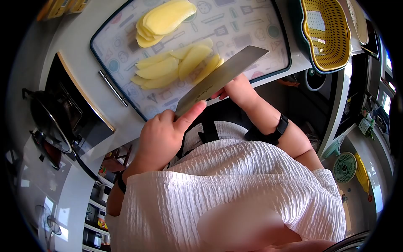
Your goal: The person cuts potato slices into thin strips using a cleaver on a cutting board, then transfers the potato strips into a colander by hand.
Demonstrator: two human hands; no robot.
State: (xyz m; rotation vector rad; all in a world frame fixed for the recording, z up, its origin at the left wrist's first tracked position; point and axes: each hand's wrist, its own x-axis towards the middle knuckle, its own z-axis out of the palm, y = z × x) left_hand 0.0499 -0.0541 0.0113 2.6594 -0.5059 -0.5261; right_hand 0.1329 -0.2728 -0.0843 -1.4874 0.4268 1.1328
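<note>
Gripping the near end of a broad cleaver (222, 80), a person's left hand (159, 136) is closing its fingers around that end, with the thumb lying along the blade; the right hand (237, 90) is reaching in from the other side, its fingers partly hiding behind the blade, so whether they are gripping or only touching it, one cannot tell. The cleaver is slanting across the near edge of a patterned cutting board (260, 23), its squared far end showing over the printed surface; just beyond the blade, a loose spread of pale yellow slices (161, 69) is lying on the board, the rightmost pieces partly disappearing behind the steel; farther back, a neat stack of slices (168, 19) is resting near the board's far edge. Beside the board on the right, a yellow basket (331, 35) is sitting inside a dark one; to the left, a black pan (46, 111) is standing near a dark panel (73, 109) in the pale counter (77, 46). The person is wearing a textured white top (201, 189) and a black watch (282, 125) on the right wrist.
</note>
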